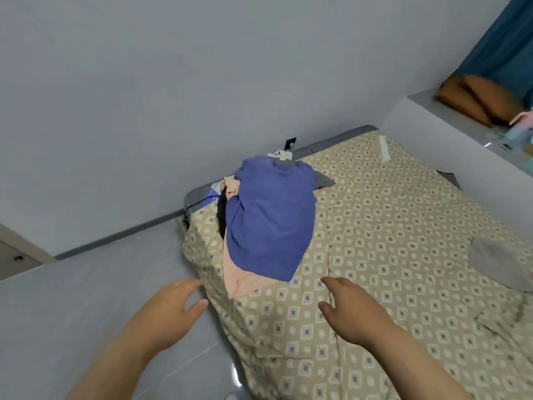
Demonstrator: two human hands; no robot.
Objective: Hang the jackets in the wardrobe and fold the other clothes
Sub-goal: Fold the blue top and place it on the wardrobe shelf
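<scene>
Nearest, the person's left hand point(173, 308) hangs above the glossy grey floor point(72, 313) just beside the left edge of the bed. Its fingers point(192, 284) are spread and relaxed and hold nothing. The right hand point(350, 311) hovers over the bed's beige sheet printed with small squares and circles point(389, 226). Its fingers point(331, 282) are likewise loosely opened and empty. Whether either hand touches the sheet I cannot tell.

Just beyond the hands, at the bed's left side, lies the heap of clothes. A crumpled violet-blue cotton garment point(271, 223) lies on top. A peach-pink garment point(240, 280) sticks out from under its near edge, close to both hands. A black piece of cloth point(222, 217) shows at the heap's left and a grey piece point(325, 181) at its far right.

To the right, well apart from the heap, a rounded grey cushion point(501, 265) rests on the sheet.

Farther off, the plain pale wall point(173, 96) runs along the bed. At the far right, blurred brown cushions point(476, 96) sit on a white ledge point(418, 131) under a dark blue curtain point(501, 39).
</scene>
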